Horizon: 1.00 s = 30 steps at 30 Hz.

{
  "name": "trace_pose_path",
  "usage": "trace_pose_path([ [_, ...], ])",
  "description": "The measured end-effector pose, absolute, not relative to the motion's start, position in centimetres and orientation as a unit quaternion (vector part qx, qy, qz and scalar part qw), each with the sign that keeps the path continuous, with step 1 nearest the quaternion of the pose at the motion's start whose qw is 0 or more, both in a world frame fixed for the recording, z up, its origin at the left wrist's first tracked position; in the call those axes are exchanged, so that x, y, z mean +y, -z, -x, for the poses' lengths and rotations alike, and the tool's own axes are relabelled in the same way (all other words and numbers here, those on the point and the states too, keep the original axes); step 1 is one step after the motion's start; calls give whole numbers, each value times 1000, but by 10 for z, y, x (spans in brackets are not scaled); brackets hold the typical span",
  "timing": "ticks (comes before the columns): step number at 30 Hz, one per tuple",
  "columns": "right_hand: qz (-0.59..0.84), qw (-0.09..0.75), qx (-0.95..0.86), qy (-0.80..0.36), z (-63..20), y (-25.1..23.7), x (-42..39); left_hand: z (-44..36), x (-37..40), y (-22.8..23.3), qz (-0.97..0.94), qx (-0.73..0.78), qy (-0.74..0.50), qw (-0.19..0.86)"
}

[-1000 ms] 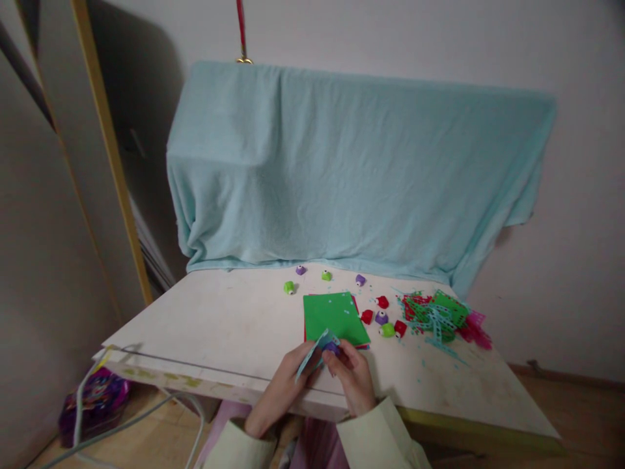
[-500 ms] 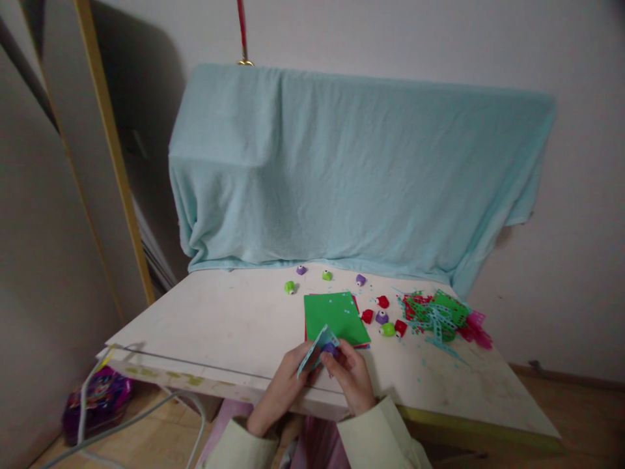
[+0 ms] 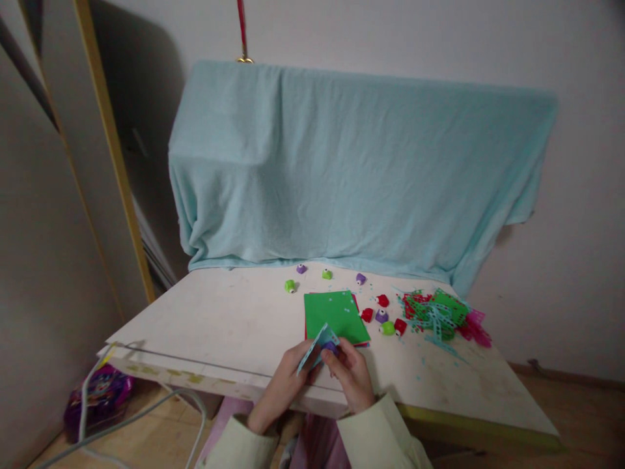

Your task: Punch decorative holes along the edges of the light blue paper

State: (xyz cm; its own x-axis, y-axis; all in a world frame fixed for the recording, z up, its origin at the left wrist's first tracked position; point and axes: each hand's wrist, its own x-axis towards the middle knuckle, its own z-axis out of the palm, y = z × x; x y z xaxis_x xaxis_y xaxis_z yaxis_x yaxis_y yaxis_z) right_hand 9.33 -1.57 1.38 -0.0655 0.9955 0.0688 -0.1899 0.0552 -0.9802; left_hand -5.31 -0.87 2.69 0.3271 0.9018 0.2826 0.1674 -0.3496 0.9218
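My left hand [image 3: 286,384] holds a light-blue paper strip [image 3: 315,348] with small holes along it, tilted up over the table's near edge. My right hand [image 3: 352,373] grips a small purple punch [image 3: 332,346] pressed against the strip's upper end. Both hands meet just in front of a green sheet [image 3: 334,316] that lies on a red sheet on the white table [image 3: 229,326].
Small red, purple and green punches [image 3: 382,317] lie scattered right of and behind the green sheet. A heap of punched paper scraps [image 3: 439,316] sits at the right. A light-blue cloth [image 3: 351,169] covers something behind the table. Cables and a purple bag [image 3: 97,394] are on the floor left.
The hands and strip stay almost where they were; only the view shifts slightly.
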Motion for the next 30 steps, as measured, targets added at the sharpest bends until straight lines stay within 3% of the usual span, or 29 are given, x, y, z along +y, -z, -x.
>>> trace_pose_path([
  [25, 441, 575, -459, -513, -92, -14, -18, 53, -10, -29, -710, 386, -404, 428],
  [30, 421, 553, -460, -553, -91, -10, -16, 54, -9, -28, -691, 405, -412, 435],
])
